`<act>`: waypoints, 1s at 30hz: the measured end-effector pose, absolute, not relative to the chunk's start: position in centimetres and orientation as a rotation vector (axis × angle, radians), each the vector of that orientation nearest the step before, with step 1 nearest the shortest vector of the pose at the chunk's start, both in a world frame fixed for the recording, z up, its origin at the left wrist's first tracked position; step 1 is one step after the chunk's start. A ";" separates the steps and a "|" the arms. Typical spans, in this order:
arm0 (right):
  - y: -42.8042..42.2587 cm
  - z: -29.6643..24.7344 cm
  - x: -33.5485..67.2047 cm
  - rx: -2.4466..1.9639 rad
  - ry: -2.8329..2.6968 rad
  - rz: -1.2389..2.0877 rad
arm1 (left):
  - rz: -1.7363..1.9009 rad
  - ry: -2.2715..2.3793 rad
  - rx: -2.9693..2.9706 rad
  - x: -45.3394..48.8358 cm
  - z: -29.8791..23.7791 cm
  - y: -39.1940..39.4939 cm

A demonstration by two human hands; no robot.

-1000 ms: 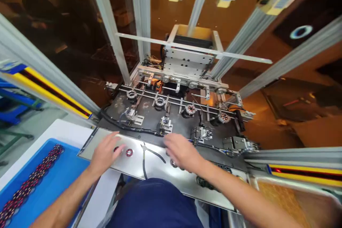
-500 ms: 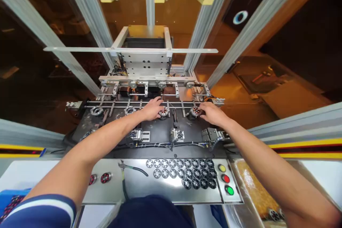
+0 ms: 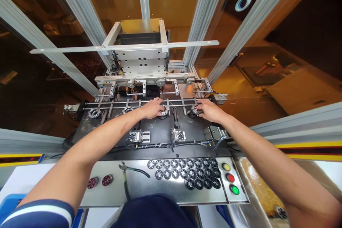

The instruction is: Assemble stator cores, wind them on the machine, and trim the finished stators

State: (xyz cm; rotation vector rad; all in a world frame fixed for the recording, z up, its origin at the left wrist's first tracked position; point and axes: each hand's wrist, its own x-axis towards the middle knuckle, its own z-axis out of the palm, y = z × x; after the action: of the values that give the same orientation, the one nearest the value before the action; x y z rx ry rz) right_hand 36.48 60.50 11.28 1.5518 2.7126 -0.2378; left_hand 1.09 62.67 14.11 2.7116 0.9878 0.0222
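My left hand [image 3: 154, 108] reaches over the machine's black plate, fingers curled onto the left side of a copper-wound motor stator [image 3: 163, 111] in a round holder. To the right, my right hand [image 3: 211, 111] grips a second copper-wound stator [image 3: 196, 109] in another round holder, from its right side. Fingertips of both hands are partly hidden. Farther left along the same row are a ring-shaped holder [image 3: 94, 113] with an open centre and another ring-shaped holder [image 3: 128, 109], partly behind my left forearm.
Several black-and-silver round parts [image 3: 190, 174] stand in rows on the steel ledge. Green-handled pliers [image 3: 125, 176] and two red-and-black round parts [image 3: 107, 180] lie left of them. Yellow, red and green buttons [image 3: 230, 177] are at the right. A pale bar [image 3: 125, 47] crosses above the machine.
The camera view has tilted and shifted slightly. Both hands stay at the same two stators; my right fingers reach a little farther over theirs.
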 end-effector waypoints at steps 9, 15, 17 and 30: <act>61.1 10.5 36.9 1.504 2.793 -0.270 | 0.630 0.875 2.653 0.3 19.7 54.7; 61.5 10.8 37.2 1.468 2.825 -0.261 | 1.223 0.871 2.480 -1.8 23.8 46.7; 61.7 11.1 37.2 1.442 2.828 -0.252 | 1.303 0.887 2.414 -2.4 24.4 45.2; 62.5 11.0 37.4 1.359 2.826 -0.157 | 1.435 1.021 2.346 -5.5 24.9 40.8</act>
State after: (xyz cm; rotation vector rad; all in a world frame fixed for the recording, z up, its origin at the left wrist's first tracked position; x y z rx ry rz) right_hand 37.44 62.53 10.98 1.3593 2.8256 -0.1569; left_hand -5.53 40.75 24.90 2.3458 1.0207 1.4352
